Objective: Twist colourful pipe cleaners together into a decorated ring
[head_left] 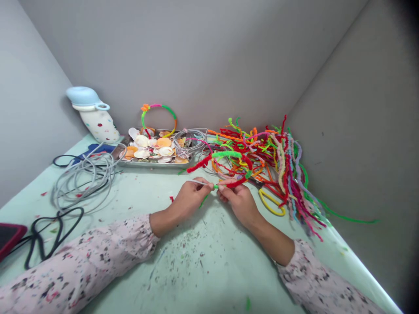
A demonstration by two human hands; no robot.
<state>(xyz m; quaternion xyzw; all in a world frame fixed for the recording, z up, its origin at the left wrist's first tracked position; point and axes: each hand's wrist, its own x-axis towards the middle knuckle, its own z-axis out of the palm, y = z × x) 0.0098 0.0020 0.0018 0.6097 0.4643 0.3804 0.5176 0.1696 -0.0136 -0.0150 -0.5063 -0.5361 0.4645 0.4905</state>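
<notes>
A wire hoop wrapped in red and green pipe cleaners [229, 154] curves above my fingers, its red end pointing left. Pinched in my left hand [191, 197] is a bare grey stretch of that wire, where a green pipe cleaner [203, 201] sticks out below the fingers. Close beside it, my right hand [241, 204] grips the hoop near the edge of its red wrapping. A short bit of green shows between the two thumbs. The fingertips' undersides are hidden. Just right of my right hand are yellow-handled scissors [272, 203].
Behind the hands, a metal tray [153, 165] holds seashells, with a finished-looking colourful hoop [168, 110] standing over it. A pile of pipe cleaners [258, 144] fills the right back. Coiled grey cable [65, 192], a bottle [100, 124] and a red-edged device [13, 237] lie left.
</notes>
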